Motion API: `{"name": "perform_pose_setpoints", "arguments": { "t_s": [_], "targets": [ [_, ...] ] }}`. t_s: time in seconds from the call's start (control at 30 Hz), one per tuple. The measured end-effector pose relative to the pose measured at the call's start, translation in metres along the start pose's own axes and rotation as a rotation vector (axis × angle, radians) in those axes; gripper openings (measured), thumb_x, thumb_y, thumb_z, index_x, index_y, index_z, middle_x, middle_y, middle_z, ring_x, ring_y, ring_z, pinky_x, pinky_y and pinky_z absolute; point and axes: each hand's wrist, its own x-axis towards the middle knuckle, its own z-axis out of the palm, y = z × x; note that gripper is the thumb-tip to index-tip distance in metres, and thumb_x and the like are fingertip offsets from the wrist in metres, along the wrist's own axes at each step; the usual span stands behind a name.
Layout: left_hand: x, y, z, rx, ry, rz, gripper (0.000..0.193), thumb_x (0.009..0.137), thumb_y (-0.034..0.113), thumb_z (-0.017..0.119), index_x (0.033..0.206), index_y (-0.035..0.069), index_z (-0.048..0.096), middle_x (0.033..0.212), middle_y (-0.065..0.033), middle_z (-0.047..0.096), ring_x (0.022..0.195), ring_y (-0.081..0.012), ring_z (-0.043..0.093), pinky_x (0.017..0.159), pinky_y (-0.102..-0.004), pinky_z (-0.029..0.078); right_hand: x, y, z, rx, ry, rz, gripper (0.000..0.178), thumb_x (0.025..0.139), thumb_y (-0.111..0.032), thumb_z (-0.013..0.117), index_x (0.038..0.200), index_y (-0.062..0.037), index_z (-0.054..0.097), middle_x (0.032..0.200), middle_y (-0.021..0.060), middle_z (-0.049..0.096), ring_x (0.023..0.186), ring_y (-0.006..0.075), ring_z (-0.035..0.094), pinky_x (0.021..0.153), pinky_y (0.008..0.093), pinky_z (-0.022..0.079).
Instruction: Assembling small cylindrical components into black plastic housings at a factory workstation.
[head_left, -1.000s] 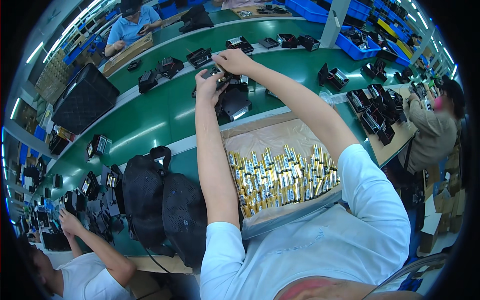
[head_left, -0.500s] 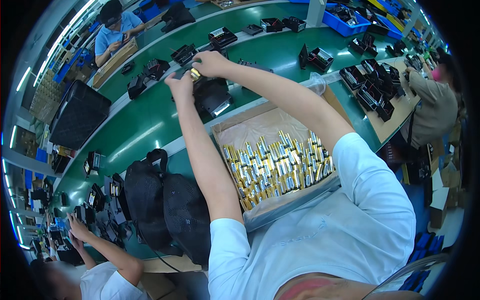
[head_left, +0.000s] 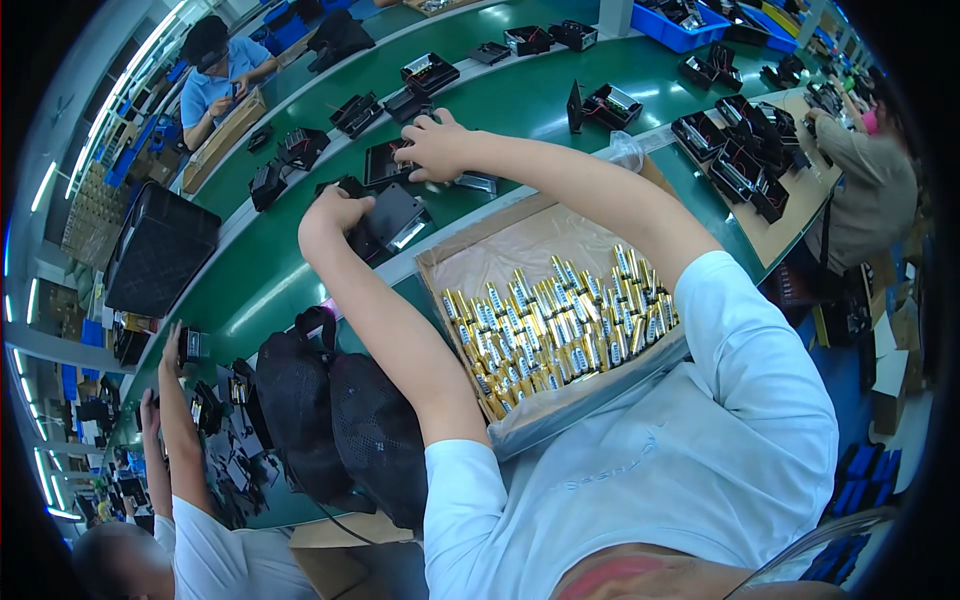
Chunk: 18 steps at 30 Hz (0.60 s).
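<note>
My left hand (head_left: 335, 210) is at the near-left edge of a black plastic case (head_left: 395, 213), its fingers curled over a dark part and partly hidden. Further right and a little farther off, my right hand (head_left: 437, 148) has its fingers spread and bent, the tips beside an open black case (head_left: 383, 163). I see no battery in either hand. Below my forearms, an open cardboard box (head_left: 480, 233) with a clear plastic liner holds many gold-and-white cylindrical batteries (head_left: 560, 320).
More black cases with wires (head_left: 300, 150) line the green conveyor belt (head_left: 540, 95). A black mesh bag (head_left: 375, 420) lies left of the box. On the right, a board (head_left: 800, 215) carries stacked cases (head_left: 740, 160). Co-workers sit at far left, lower left and right.
My hands were close together with gold batteries between them. Now they are apart, the left lower and nearer, the right spread over the cases. The lower-left co-worker's arms have reached farther out.
</note>
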Motion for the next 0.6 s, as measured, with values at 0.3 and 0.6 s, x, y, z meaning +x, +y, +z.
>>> {"name": "perform_pose_setpoints", "arguments": {
  "t_s": [0.3, 0.6],
  "targets": [
    [-0.004, 0.023, 0.021, 0.28, -0.085, -0.028, 0.087, 0.06, 0.042, 0.083, 0.134, 0.008, 0.052, 0.112, -0.0095, 0.066, 0.101, -0.0267, 0.065, 0.088, -0.0387, 0.052, 0.014, -0.023, -0.008, 0.017, -0.043, -0.006, 0.033, 0.088, -0.034, 0.06, 0.118, -0.0199, 0.057, 0.122, 0.0151, 0.049, 0.111, 0.0368, 0.048, 0.088, 0.0561, 0.044],
    [-0.015, 0.031, 0.022, 0.467, -0.136, -0.087, 0.089, 0.053, 0.038, 0.085, 0.128, 0.0, 0.053, 0.108, -0.0128, 0.067, 0.093, -0.0288, 0.067, 0.082, -0.0403, 0.054, 0.046, -0.023, -0.006, 0.334, 0.205, -0.057, 0.032, 0.088, -0.028, 0.059, 0.115, -0.0112, 0.059, 0.102, 0.0156, 0.06, 0.09, 0.033, 0.059, 0.076, 0.0426, 0.049]
  ]
}}
